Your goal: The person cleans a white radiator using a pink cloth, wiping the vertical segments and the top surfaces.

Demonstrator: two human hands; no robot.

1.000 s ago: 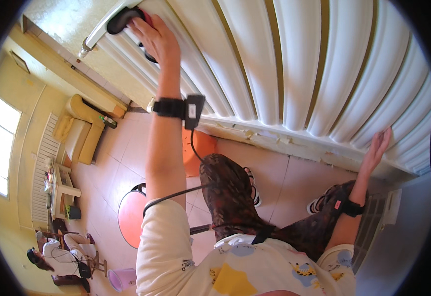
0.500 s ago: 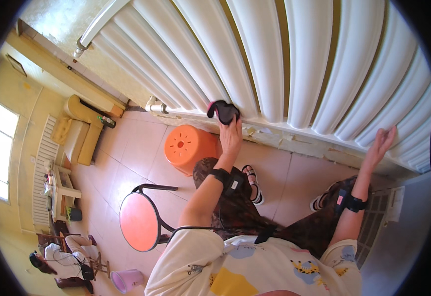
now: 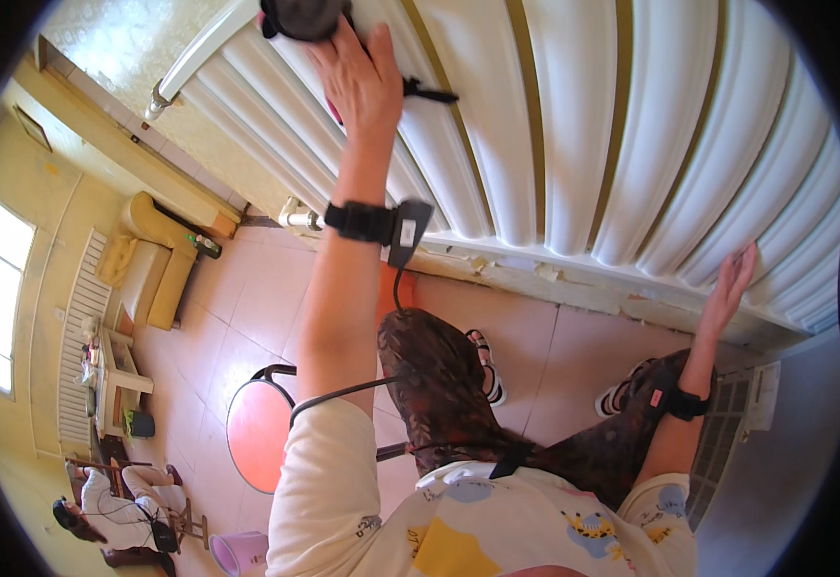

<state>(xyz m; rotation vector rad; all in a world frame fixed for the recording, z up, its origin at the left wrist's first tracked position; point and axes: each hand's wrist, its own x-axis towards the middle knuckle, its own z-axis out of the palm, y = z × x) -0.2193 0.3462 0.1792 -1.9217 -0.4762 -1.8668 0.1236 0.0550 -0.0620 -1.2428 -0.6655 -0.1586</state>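
Overhead, left hand presses cloth against radiator.

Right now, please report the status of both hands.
Left hand presses dark cloth on white radiator, high. Right hand flat on radiator, empty. Nothing between them.

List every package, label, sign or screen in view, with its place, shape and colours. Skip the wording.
Paper sheet: on the floor at far right, beside a slatted grille; white rectangle with small markings too small to make out.
Tag on the wrist strap of the right arm: tiny red patch on black.
Module on the left wristband: small dark rectangle with a pale label.
No screens or packages visible.
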